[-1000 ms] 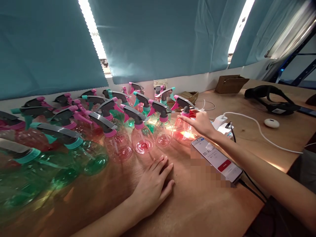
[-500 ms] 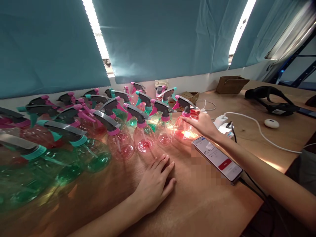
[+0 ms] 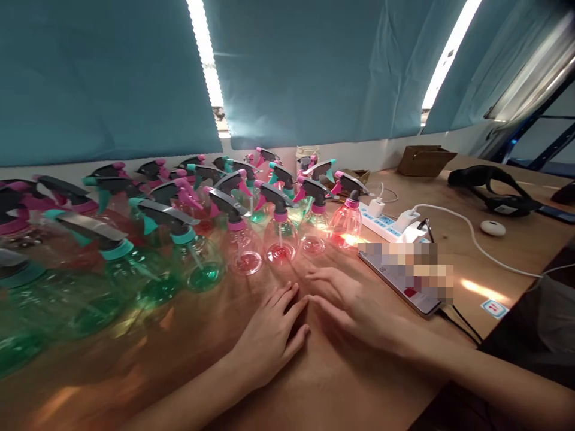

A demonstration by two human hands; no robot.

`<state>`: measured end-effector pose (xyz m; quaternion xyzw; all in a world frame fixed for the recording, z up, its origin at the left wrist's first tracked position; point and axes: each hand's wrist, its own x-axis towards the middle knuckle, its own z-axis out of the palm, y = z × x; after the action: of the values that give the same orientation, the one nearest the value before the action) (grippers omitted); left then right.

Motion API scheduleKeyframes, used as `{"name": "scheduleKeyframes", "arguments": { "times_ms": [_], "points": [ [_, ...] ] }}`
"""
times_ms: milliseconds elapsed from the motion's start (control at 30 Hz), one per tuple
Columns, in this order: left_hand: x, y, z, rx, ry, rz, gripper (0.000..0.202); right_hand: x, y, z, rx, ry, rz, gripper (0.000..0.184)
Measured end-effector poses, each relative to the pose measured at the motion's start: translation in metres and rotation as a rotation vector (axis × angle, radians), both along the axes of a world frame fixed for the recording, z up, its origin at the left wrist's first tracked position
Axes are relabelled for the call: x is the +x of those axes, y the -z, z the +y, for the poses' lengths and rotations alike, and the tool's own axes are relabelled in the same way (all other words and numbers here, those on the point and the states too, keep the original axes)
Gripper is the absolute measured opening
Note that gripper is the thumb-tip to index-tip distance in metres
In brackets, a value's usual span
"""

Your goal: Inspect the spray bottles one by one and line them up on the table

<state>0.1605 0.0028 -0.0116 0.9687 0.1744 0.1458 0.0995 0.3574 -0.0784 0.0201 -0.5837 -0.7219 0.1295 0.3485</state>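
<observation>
My left hand (image 3: 272,335) lies flat on the wooden table, fingers apart and holding nothing. Close beside it, my right hand (image 3: 353,305) is open and empty, its fingers pointing left toward the left fingertips. Several spray bottles stand upright beyond both hands. The one at the right end of the front row is a pink spray bottle (image 3: 345,224) with a grey and pink trigger head. Left of it come another pink bottle (image 3: 281,239) and a green spray bottle (image 3: 200,266) with a teal collar. Each of these has a little liquid at the bottom.
A phone (image 3: 395,281) lies right of my right hand, partly pixelated. Behind it sits a white power strip (image 3: 381,224) with plugs and cables. Farther back are a cardboard box (image 3: 424,161), a black headset (image 3: 494,188) and a small white case (image 3: 493,228). Blue curtains hang behind.
My right hand has let go of the pink spray bottle at the right end and come back beside my left hand. The left hand stays flat. The view has shifted slightly left.
</observation>
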Motion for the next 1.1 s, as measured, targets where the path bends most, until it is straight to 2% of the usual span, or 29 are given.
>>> {"name": "scheduleKeyframes", "arguments": {
  "times_ms": [167, 400, 600, 733, 867, 967, 1100],
  "points": [
    [-0.063, -0.003, -0.003, 0.031, -0.104, 0.021, 0.035, -0.061, 0.005, 0.025, 0.007, -0.236, 0.009, 0.025],
    [-0.183, -0.006, -0.017, 0.061, -0.351, 0.032, 0.037, -0.164, 0.005, 0.059, 0.081, -0.466, 0.014, 0.025],
    [-0.28, 0.006, -0.033, 0.105, -0.613, -0.07, 0.036, -0.252, -0.005, 0.08, 0.114, -0.567, 0.047, 0.027],
    [-0.336, 0.001, -0.037, 0.077, -0.797, -0.155, 0.035, -0.298, -0.011, 0.092, 0.139, -0.6, 0.074, 0.027],
    [-0.381, -0.019, -0.04, -0.054, -0.987, -0.28, 0.036, -0.336, -0.01, 0.097, 0.163, -0.644, 0.112, 0.027],
    [-0.406, -0.032, -0.039, -0.059, -1.119, -0.363, 0.036, -0.361, -0.003, 0.101, 0.189, -0.695, 0.137, 0.026],
    [-0.428, -0.038, -0.03, -0.034, -1.283, -0.505, 0.04, -0.393, 0.009, 0.107, 0.22, -0.76, 0.127, 0.025]
  ]
}}
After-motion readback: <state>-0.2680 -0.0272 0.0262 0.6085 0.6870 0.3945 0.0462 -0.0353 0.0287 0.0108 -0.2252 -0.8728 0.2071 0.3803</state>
